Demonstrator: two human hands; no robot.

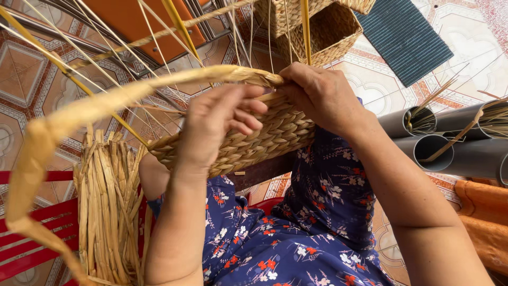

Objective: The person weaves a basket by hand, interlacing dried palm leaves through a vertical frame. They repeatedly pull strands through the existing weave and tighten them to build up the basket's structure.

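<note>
Nearest the lens: the person's two bare forearms over a lap in dark blue flower-printed cloth (296, 238), filling the 6 o'clock half of the view.

Left hand (219, 124): back to the camera, fingers curled and pressed onto the outer wall of a half-woven tan basket of braided dry grass (264, 139). Thumb hidden; cannot tell whether it pinches a strand.

Right hand (320, 95): at 1 o'clock from the left hand, just beside it, closed over the basket's top edge. Fingertips tucked into the weave, where a broad flat pale straw strand (106, 103) ends. That strand arcs away toward 9 o'clock, then bends down to 7 o'clock.

The basket rests on the lap near frame centre, tilted, held between both hands. Thin yellow upright stakes (180, 26) fan out of it toward 11 and 12 o'clock.

At 8 o'clock: a bundle of dry straw stalks (108, 212), standing against a red slatted chair (32, 233).

At 12 o'clock: finished square woven baskets (323, 34), on patterned floor tiles (32, 79).

At 3 o'clock: grey plastic pipes (450, 143) lying on their sides, thin reeds in their mouths.

At 1 o'clock: a dark ribbed mat (405, 39).
</note>
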